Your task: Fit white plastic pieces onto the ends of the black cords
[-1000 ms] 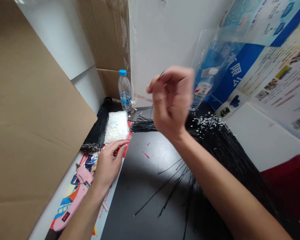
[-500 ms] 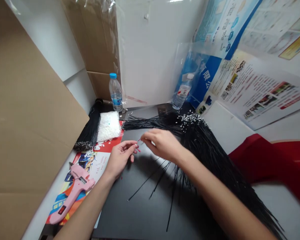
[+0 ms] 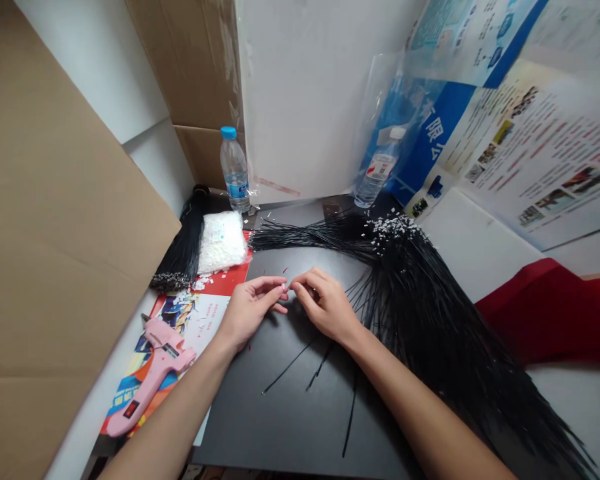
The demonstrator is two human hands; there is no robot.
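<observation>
My left hand (image 3: 250, 310) and my right hand (image 3: 325, 307) meet fingertip to fingertip over the black mat (image 3: 290, 413). Between the pinched tips sits a tiny white piece (image 3: 284, 286); the left fingers pinch it. My right hand pinches a thin black strand that runs back under the palm. A few loose black strands (image 3: 305, 363) lie on the mat below the hands. A big heap of black strands with white tips (image 3: 430, 300) spreads to the right.
A bag of small white pieces (image 3: 222, 241) and a bundle of black strands (image 3: 183, 250) lie at the left rear. A pink glue gun (image 3: 153, 373) rests on a printed sheet. Two water bottles (image 3: 234, 170) (image 3: 379, 170) stand at the back. Cardboard (image 3: 55, 220) walls the left; red cloth (image 3: 550, 313) lies right.
My right hand came down from in front of the camera to the mat. My left hand moved right from the red sheet, and the two now touch at the fingertips.
</observation>
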